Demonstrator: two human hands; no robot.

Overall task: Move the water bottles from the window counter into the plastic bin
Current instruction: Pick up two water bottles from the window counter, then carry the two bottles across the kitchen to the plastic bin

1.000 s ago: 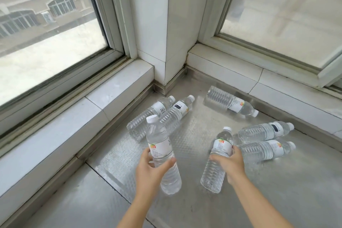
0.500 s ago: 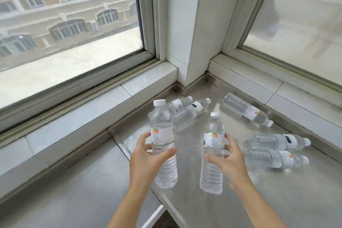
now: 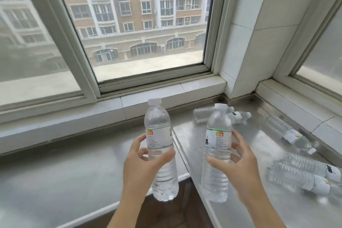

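Observation:
My left hand [image 3: 142, 164] grips a clear water bottle [image 3: 159, 135] upright around its middle, lifted above the metal counter [image 3: 249, 146]. A second upright bottle [image 3: 218, 146] with a white label is held by my right hand [image 3: 240, 168], also off the surface. Several more bottles lie on their sides on the counter: two [image 3: 203, 114] in the far corner, one [image 3: 288, 134] along the right sill, and two [image 3: 303, 172] at the right edge. No plastic bin is in view.
A second metal counter [image 3: 64, 172] runs under the left window [image 3: 140, 24], with a gap [image 3: 166, 213] showing dark floor between the two surfaces. White tiled sills and a corner pillar [image 3: 246, 42] border the counters.
Both hands have raised their bottles up off the counter and toward me. The view has tilted up and swung left, so the window fills more of the frame.

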